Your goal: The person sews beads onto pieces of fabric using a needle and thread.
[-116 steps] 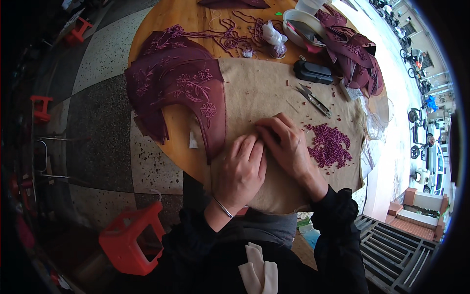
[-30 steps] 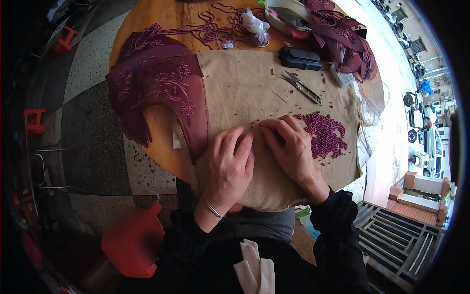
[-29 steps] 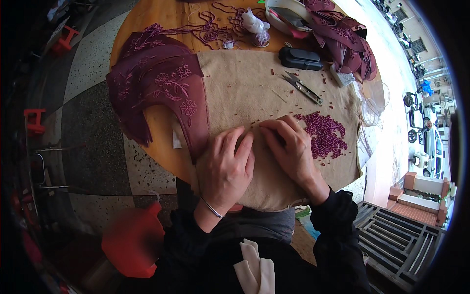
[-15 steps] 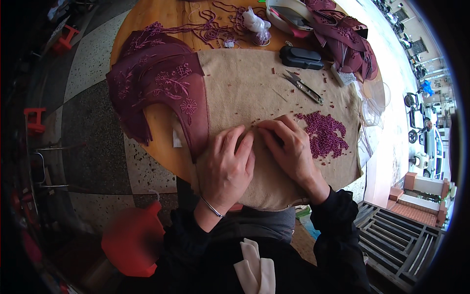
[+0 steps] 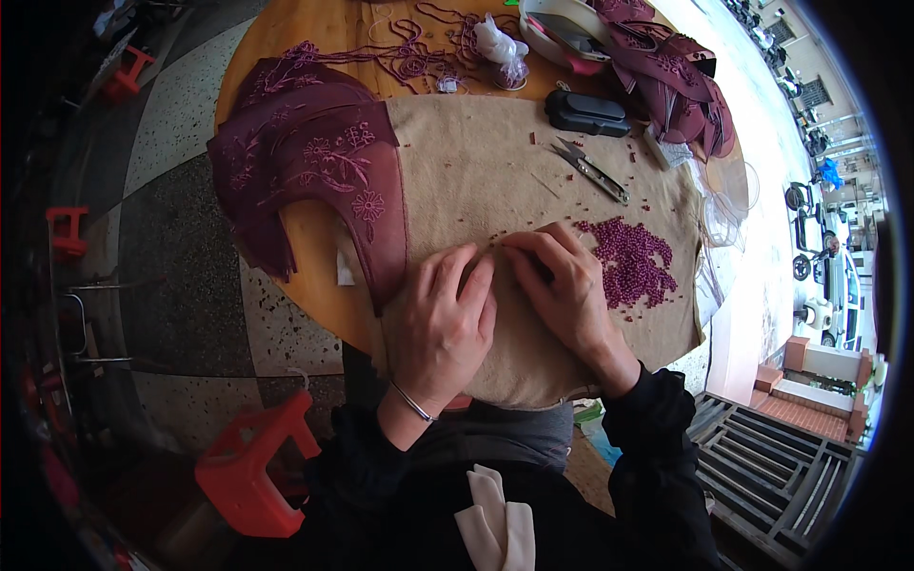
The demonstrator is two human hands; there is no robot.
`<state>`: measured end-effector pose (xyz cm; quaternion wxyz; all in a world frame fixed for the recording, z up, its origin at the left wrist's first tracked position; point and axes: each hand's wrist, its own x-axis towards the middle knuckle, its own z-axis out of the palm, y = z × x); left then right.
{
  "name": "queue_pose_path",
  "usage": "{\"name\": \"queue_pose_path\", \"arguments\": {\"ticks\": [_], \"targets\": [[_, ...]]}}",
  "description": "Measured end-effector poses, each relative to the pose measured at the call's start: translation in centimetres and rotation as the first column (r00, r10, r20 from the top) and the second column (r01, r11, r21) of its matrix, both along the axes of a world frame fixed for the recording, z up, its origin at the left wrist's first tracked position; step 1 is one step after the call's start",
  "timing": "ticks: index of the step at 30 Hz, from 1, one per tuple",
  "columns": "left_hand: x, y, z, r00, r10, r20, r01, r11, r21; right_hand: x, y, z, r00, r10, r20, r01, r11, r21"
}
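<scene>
Hands meet near the middle of a beige felt-like cloth mat (image 5: pixel 476 171) spread over a round wooden counter (image 5: pixel 314 238). The left hand (image 5: pixel 446 319) lies palm down with fingers loosely curled, its fingertips pressed to the mat; the right hand (image 5: pixel 564 285) lies just beside it, fingertips bent in toward the left ones, and whether anything is pinched between them cannot be told, since the fingers hide the spot. A heap of small dark pink beads (image 5: pixel 633 262) sits on the mat right at the right hand's outer edge, touching or nearly touching the knuckles, with a few stray beads scattered up toward the small metal thread snips (image 5: pixel 590 169). Above the snips lies a black oblong case (image 5: pixel 587 111). The mat's near edge hangs over the counter rim toward the person's lap, so the wrists rest at that drop. To the left, a maroon embroidered sheer fabric piece (image 5: pixel 305 171) overlaps the mat's left edge and drapes off the counter's side. Bare mat lies open between the hands and the snips. At the far rim are tangled strings of maroon beading (image 5: pixel 409 52) and a heap of maroon fabric (image 5: pixel 666 71). A red plastic stool (image 5: pixel 252 466) stands on the speckled floor (image 5: pixel 171 285) near the left elbow.
</scene>
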<state>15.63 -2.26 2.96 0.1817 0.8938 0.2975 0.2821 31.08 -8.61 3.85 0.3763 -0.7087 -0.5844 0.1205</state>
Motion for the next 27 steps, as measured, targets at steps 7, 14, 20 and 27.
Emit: {"name": "queue_pose_path", "arguments": {"ticks": [7, 14, 20, 27], "targets": [[-0.06, -0.08, 0.16, 1.0, -0.012, 0.001, 0.012, 1.0, -0.007, -0.18, -0.05, 0.29, 1.0, -0.002, 0.006, 0.002, 1.0, -0.027], [-0.04, -0.14, -0.07, 1.0, -0.014, 0.012, 0.014, 1.0, -0.014, -0.11, -0.01, 0.03, 0.998, 0.033, 0.054, -0.032, 0.999, -0.02], [-0.12, -0.21, 0.02, 1.0, -0.008, 0.008, 0.009, 1.0, -0.029, -0.15, -0.25, 0.41, 1.0, 0.004, -0.013, -0.004, 1.0, -0.02], [-0.15, -0.18, -0.12, 1.0, -0.013, 0.009, 0.013, 1.0, -0.023, -0.2, -0.09, 0.08, 1.0, 0.007, 0.003, -0.007, 1.0, -0.016]]}}
